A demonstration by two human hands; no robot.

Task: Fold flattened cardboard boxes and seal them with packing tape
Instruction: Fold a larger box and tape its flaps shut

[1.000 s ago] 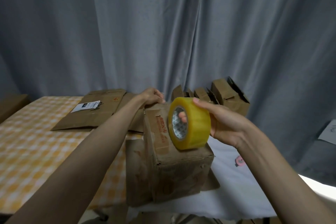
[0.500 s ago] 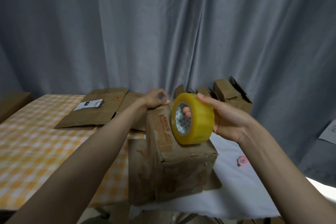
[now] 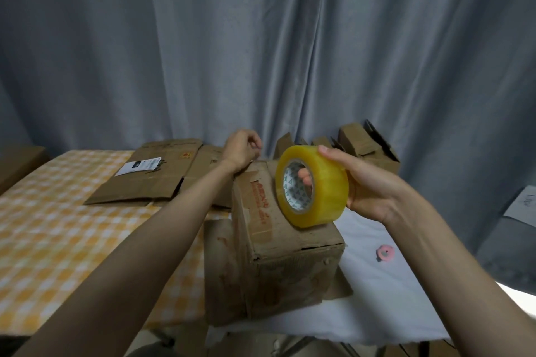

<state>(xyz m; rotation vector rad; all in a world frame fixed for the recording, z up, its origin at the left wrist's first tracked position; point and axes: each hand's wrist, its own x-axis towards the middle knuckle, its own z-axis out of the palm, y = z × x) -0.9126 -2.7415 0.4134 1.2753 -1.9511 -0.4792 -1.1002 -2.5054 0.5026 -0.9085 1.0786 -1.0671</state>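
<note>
Yellow packing tape roll (image 3: 311,186) sits on top of the folded cardboard box (image 3: 285,243), gripped by the right hand (image 3: 367,182), fingers through its core. Left hand (image 3: 240,151) is curled at the box's far edge, possibly pinching the tape end.
</note>
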